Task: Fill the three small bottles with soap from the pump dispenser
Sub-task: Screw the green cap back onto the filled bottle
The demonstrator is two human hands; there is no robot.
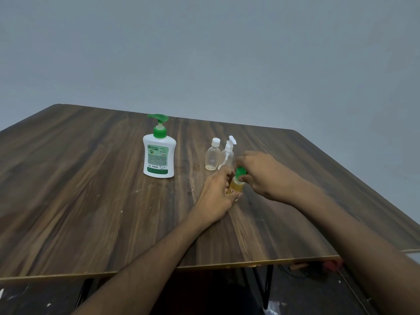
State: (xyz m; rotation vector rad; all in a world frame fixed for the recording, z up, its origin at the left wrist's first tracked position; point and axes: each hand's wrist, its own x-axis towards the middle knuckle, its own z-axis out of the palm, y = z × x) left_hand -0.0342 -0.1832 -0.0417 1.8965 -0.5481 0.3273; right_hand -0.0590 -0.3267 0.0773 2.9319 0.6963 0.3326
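Soap dispenser (159,148) is stood upright on the worktop (79,178), well left of the bottles. An amber-filled bottle (236,185) is gripped by the left hand (216,196), while its green cap (240,172) is pinched by the right hand (266,173). Just behind, a clear capped bottle (213,155) and a spray bottle (228,153) are stood side by side

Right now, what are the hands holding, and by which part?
Both hold the small amber bottle: the left hand grips its body, the right hand pinches its green cap.
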